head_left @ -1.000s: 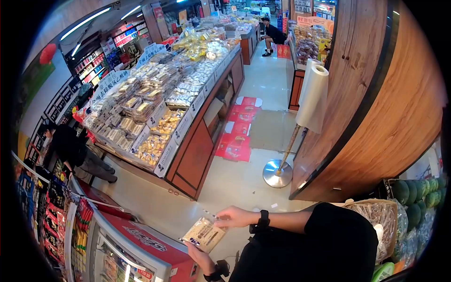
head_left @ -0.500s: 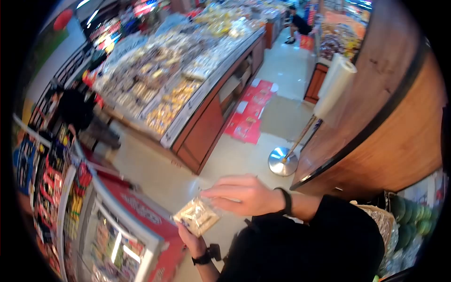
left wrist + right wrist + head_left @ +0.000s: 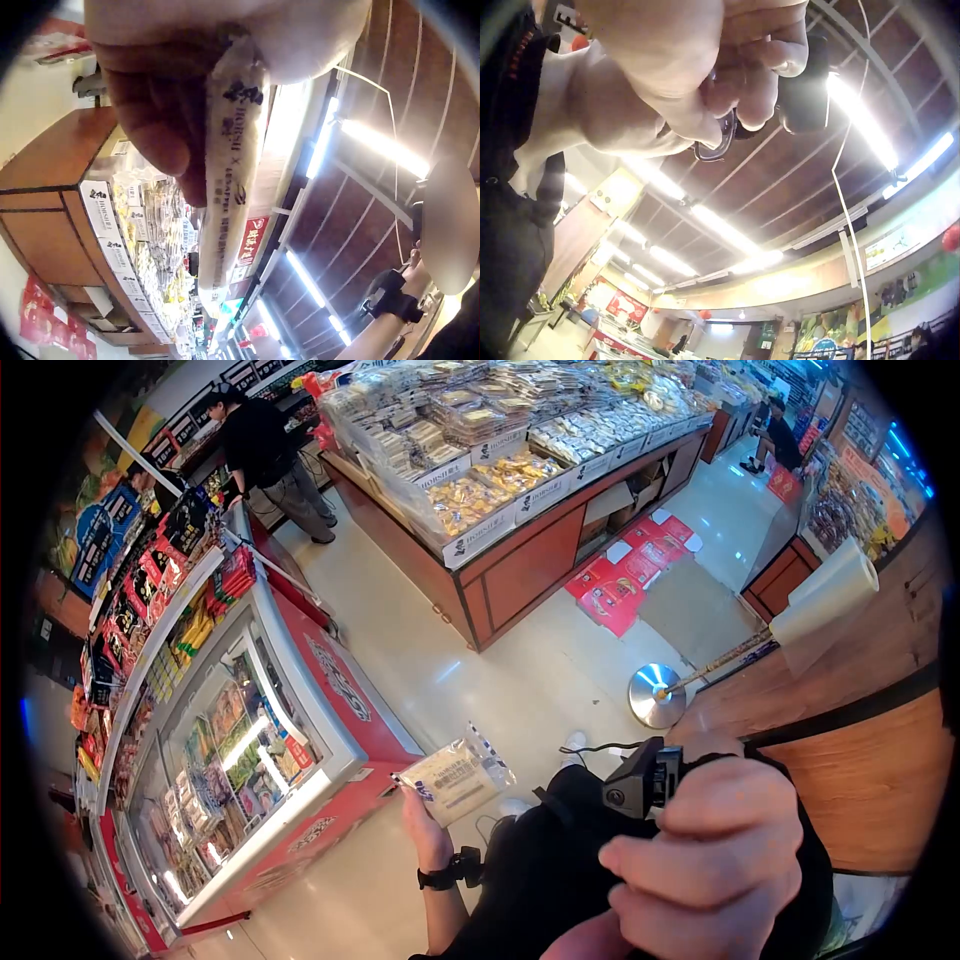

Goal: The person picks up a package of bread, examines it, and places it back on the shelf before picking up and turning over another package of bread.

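In my left hand is a flat, pale slab of packaged bread in a clear wrapper, gripped at its near left edge. The left wrist view shows the printed side of the packaged bread edge-on, with fingers and palm around its end. My right hand is raised close before the head camera, fingers curled, a black wrist camera strapped beside it. In the right wrist view those curled fingers are right at the rim of a pair of glasses by the face.
A glass-topped freezer stands at left, snack packs racked behind it. Ahead is a wooden display counter heaped with wrapped baked goods. Red flattened cardboard and a bag-roll stand are to the right. One person stands behind the freezer; another sits far back.
My right hand has left the packaged bread and risen toward the face, its fingers now curled. The left hand keeps hold of the packaged bread. The head view has swung down and left.
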Available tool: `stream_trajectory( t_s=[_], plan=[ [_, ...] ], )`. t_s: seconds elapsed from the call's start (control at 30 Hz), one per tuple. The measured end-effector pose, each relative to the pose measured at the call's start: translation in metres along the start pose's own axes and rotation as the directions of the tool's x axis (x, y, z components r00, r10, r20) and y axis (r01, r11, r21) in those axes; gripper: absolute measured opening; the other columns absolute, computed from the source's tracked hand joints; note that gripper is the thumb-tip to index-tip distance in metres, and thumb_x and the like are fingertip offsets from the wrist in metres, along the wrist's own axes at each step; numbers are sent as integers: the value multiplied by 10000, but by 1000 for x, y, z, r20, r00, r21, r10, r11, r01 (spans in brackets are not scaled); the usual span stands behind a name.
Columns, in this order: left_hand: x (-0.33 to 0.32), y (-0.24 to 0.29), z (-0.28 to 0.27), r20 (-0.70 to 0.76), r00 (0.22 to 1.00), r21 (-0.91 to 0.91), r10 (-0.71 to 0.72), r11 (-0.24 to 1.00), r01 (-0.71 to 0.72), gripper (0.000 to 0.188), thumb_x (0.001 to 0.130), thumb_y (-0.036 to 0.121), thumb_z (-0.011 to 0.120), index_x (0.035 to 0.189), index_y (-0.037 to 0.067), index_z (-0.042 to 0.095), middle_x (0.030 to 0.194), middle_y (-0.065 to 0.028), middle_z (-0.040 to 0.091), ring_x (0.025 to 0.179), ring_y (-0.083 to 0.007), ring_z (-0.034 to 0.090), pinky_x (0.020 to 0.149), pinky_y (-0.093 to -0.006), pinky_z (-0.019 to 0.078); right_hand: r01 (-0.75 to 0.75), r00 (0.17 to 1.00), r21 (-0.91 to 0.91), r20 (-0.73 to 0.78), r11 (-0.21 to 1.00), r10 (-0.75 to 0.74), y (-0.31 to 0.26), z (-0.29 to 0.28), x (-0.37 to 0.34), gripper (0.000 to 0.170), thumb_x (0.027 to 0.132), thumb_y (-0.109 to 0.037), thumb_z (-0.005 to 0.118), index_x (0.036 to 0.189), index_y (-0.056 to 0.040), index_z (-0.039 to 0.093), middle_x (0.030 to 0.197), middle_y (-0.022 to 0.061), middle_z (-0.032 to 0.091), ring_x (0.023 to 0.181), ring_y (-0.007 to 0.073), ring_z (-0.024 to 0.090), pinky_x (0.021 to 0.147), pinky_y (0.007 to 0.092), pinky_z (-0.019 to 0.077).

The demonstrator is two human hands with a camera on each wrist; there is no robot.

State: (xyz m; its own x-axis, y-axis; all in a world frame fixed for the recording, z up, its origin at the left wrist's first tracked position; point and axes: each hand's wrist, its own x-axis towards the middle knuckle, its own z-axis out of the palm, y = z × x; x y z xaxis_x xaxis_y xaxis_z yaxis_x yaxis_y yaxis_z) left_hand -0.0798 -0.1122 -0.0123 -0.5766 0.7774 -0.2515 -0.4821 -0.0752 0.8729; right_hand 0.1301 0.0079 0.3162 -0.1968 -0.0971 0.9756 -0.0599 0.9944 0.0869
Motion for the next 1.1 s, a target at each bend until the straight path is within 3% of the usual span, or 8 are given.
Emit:
stream_trajectory(
  t_s=[0.13,0.23,0.33,0.43,0.53,0.63,0.83,1.1],
  plan=[
    [5,8,8,-27,998,58,-65,996,66,475,1069,368,354,1266,-32,519,1221,-121,609,1122,-190,578,994,-339,433,-116,930,119,362,986,66,8,-28,15,182,764,-114,740,807,-86,566,686,16,541,509,152,501,428,259,335],
    [25,-2,10,62,990,14,-130,991,129,503,1065,397,349,1268,-34,510,1196,-120,620,1084,-196,605,957,-338,472,-163,935,65,329,984,133,17,-21,-29,251,742,-88,785,726,-75,534,623,7,486,495,146,494,415,264,331],
    [38,-1,40,142,980,-23,-138,990,142,533,1063,418,337,1288,-38,498,1221,-126,613,1071,-213,624,932,-345,505,-485,841,25,286,874,459,27,-29,-94,274,752,-79,794,675,-64,531,594,18,483,503,144,509,427,266,352],
    [59,-18,65,240,956,-63,-167,980,187,545,1062,434,304,1346,-7,450,1276,-133,589,1105,-253,620,930,-372,521,-896,443,-21,4,443,897,38,-47,-172,225,887,-141,683,713,-43,578,644,48,583,562,130,571,506,252,421],
    [83,-37,92,382,900,4,-211,974,226,530,1064,435,278,1365,25,430,1276,-129,588,1097,-276,625,909,-391,532,-972,-33,231,-276,33,961,73,-81,-232,288,969,-277,605,830,-26,629,732,12,635,654,82,577,600,264,471],
    [98,-33,135,470,850,99,-237,971,216,531,1064,436,278,1360,20,427,1260,-132,592,1096,-276,623,899,-387,529,-995,-103,13,-121,-103,987,84,-81,-266,336,1005,-324,542,966,-1,625,815,18,660,701,86,595,631,258,483],
    [129,-37,196,499,834,287,-234,953,95,524,1067,408,330,1268,-48,492,1173,-132,596,1034,-189,597,880,-320,490,-991,-36,120,232,-65,972,104,-28,-324,444,992,-350,561,1279,-14,526,1002,90,649,899,141,610,772,297,490],
    [184,-56,237,500,845,398,-191,917,-28,344,1044,275,453,1209,-14,544,1059,-80,625,897,-115,597,745,-248,486,-983,-32,171,186,-64,982,154,-46,-320,464,971,-336,604,1282,-5,512,1005,69,599,930,117,543,798,277,460]
  ],
)
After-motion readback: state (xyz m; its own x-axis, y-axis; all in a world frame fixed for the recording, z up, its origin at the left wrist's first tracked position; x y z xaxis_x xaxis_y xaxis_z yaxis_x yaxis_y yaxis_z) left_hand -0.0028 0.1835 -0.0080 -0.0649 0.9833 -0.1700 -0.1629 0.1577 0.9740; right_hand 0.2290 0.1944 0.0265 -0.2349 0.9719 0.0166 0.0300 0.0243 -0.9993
